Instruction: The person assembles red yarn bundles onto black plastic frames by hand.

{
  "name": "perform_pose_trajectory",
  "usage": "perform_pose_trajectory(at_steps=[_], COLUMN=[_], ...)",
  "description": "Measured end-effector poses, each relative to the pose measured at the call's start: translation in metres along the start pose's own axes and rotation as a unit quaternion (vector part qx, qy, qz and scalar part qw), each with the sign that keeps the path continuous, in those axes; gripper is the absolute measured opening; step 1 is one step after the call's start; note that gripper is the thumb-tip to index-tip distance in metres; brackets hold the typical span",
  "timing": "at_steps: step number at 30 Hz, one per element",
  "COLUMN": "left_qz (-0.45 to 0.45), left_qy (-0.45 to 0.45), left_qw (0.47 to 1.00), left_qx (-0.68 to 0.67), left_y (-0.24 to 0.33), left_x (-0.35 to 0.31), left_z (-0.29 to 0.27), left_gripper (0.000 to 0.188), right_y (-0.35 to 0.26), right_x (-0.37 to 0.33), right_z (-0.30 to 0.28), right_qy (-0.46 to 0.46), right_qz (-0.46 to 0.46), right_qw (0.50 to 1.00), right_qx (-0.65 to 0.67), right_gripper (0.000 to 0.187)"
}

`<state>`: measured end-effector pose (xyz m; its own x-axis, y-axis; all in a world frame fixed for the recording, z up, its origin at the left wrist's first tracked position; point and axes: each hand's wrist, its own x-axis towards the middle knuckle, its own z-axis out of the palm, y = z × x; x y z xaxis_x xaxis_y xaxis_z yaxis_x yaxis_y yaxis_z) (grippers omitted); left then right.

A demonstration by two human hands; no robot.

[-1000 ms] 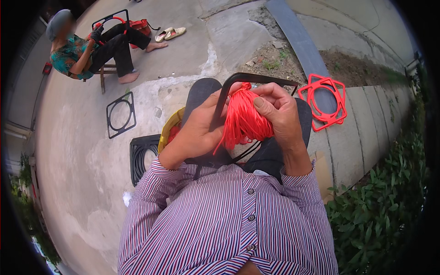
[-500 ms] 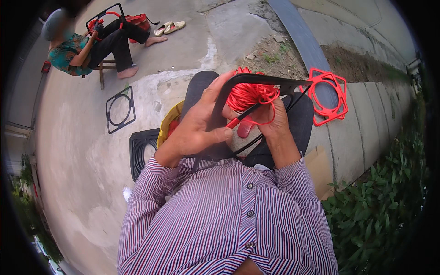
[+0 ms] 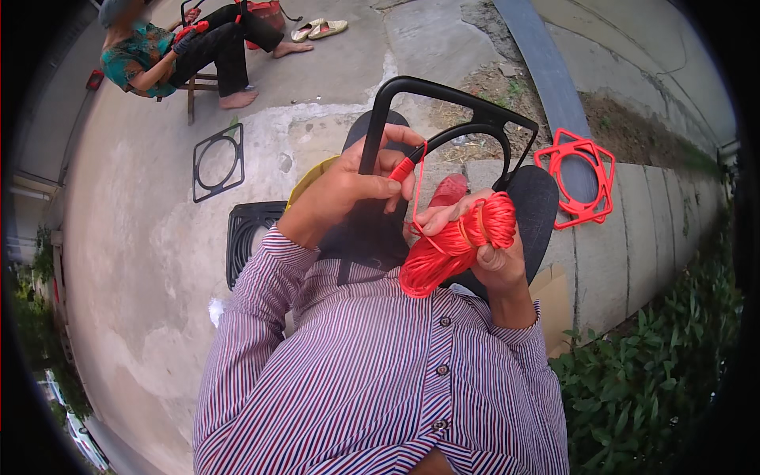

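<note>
Two bare hands work above a seated person's lap; the left hand (image 3: 358, 184) grips the left side of a black frame (image 3: 443, 90), thumb and fingers at a short band of red wrapping (image 3: 403, 169) on its inner ring; the right hand (image 3: 504, 267), lower and further right, clasps a tied bundle of red cord (image 3: 431, 265); a single strand (image 3: 419, 186) links bundle and wrapping.

The step looks like winding cord round the ring; it should go best with the left thumb pressing the newest turn, the strand taut, each turn snug beside the last, and the bundle kept compact so no loop snags.

The frame is tilted over the thighs, its right corner near the right knee (image 3: 542, 198); the ring's opening is probably the tightest passage; the bundle's looped end hangs close to the striped shirt (image 3: 380, 356); a yellow container (image 3: 311, 180) sits beside the left forearm; red frames (image 3: 556, 176) lie just past the right knee; wider room appears ahead-left, where a co-worker (image 3: 138, 59) sits well apart.
</note>
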<state>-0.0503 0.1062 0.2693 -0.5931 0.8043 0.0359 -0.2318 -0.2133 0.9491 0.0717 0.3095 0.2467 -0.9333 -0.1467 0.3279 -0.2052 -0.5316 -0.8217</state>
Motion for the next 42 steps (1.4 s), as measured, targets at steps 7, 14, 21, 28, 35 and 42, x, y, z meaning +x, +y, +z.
perform_pose_trajectory(at_steps=[7,14,21,28,35,42], left_qz=[0.006,0.012,0.005,0.066,0.143,0.139], left_qy=[0.061,0.091,0.098,0.066,-0.038,-0.020], left_qw=[0.998,0.995,0.993,0.959,0.944,0.972], left_qx=[-0.025,0.029,0.073,0.266,0.294,0.190], left_y=[-0.005,-0.007,0.000,0.008,0.020,0.011], left_x=[-0.007,-0.011,-0.011,-0.009,0.001,-0.005], left_z=[-0.005,-0.005,0.010,0.018,0.035,0.031], left_gripper=[0.035,0.032,0.030,0.033,0.066,0.080], right_y=[-0.004,0.006,0.000,-0.041,-0.028,0.028], right_x=[-0.007,-0.004,-0.001,0.025,0.048,0.020], right_z=[-0.036,-0.060,-0.067,0.000,0.002,-0.037], right_qy=[0.205,0.323,0.243,0.154,0.217,0.204], right_qz=[-0.075,0.017,0.006,0.089,0.036,0.113], right_qw=[0.942,0.911,0.933,0.984,0.959,0.936], right_qx=[0.256,0.256,0.266,0.009,-0.180,0.263], right_gripper=[0.050,0.042,0.035,0.053,0.028,0.050])
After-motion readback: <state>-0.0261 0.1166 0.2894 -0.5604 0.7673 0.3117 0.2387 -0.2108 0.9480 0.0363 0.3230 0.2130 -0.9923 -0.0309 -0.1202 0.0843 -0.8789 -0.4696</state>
